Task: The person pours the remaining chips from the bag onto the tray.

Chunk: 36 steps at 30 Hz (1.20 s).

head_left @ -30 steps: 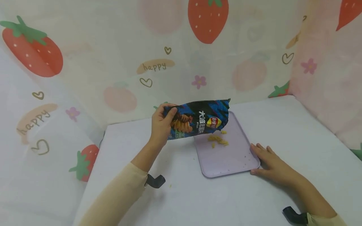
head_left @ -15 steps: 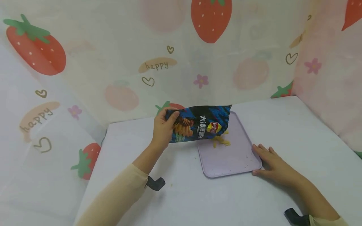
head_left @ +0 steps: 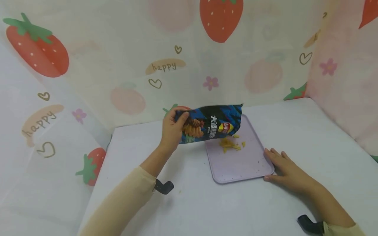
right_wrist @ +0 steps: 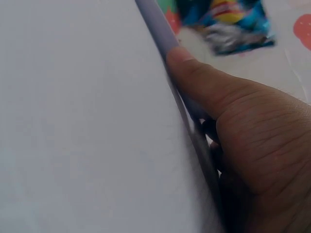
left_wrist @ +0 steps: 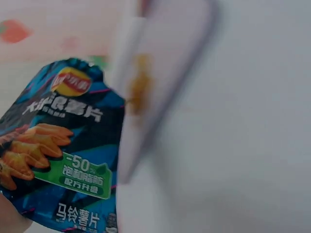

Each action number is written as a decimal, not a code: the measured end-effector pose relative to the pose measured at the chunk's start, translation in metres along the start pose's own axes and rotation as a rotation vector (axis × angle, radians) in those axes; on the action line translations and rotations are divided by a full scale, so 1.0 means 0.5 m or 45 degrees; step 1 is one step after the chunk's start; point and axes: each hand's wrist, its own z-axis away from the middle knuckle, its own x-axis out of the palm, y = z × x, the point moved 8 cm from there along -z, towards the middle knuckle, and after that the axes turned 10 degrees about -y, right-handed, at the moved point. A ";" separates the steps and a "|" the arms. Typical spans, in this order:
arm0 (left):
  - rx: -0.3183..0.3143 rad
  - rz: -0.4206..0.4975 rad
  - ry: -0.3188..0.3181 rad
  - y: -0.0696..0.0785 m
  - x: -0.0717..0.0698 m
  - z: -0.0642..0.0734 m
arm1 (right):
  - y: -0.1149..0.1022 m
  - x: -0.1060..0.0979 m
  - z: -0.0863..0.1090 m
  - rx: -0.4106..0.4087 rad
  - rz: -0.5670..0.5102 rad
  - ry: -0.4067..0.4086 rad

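Observation:
My left hand [head_left: 173, 129] grips the bottom end of a blue and black bag of potato chips [head_left: 211, 124], thumb across its printed front. The bag lies sideways in the air over the far left part of a light purple tray [head_left: 239, 168], its other end pointing right. Below that end a small heap of yellow chips [head_left: 228, 144] lies on the tray. The right hand [head_left: 287, 168] rests at the tray's near right corner, fingers along the right side and thumb at the near edge. In the left wrist view, the bag [left_wrist: 63, 150] shows its front with the chip picture.
The tray stands on a white table [head_left: 189, 209]. Small dark crumbs dot the tray's near part, and a yellow crumb [head_left: 180, 191] lies on the table. A strawberry-patterned curtain [head_left: 124, 59] rises behind and at both sides.
The bag dipped and then rose again in my left hand. More yellow chips show on the tray beneath it. My right hand has stayed at the tray's corner.

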 end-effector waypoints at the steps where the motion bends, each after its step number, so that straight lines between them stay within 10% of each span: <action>1: -0.003 -0.014 -0.008 -0.005 0.004 0.004 | 0.000 0.000 -0.001 0.001 0.003 0.001; 16: 0.013 -0.037 0.016 -0.015 -0.007 0.003 | -0.004 -0.005 0.001 -0.024 0.043 0.004; 29: 0.077 0.077 0.117 0.063 -0.031 -0.009 | -0.007 -0.004 0.004 -0.029 0.045 0.014; 36: 0.030 0.111 0.042 0.031 -0.011 0.003 | -0.009 -0.009 0.000 -0.035 0.063 0.003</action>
